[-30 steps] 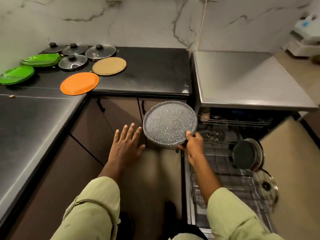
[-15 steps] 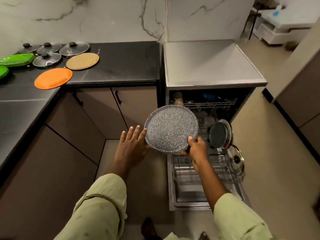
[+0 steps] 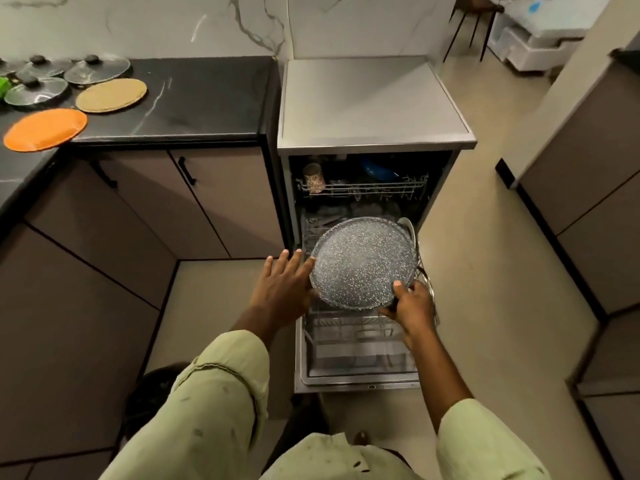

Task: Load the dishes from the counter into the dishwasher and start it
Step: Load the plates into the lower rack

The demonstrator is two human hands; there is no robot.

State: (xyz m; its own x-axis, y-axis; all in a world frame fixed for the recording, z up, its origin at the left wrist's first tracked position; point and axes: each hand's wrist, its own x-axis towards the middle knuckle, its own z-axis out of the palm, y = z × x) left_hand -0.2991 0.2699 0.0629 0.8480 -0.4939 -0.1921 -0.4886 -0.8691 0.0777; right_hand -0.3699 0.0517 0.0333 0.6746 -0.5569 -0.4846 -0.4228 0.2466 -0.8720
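Right hand [image 3: 412, 303] grips the speckled plate [image 3: 362, 263] above the lower rack [image 3: 346, 327], left hand [image 3: 282, 284] spread open beside it; orange plate [image 3: 45, 129] and glass lids [image 3: 97, 69] wait on the table [image 3: 194, 98].

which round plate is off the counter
The speckled grey plate, held by the right hand over the open dishwasher; the orange plate and tan plate lie on the counter.

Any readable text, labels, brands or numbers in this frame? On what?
No text can be read.
Open steel dishwasher door, front edge: tiny dark marks, too small to read.
Patterned beige cup: blurred pattern, no words.
Speckled grey round plate in the right hand: no print.
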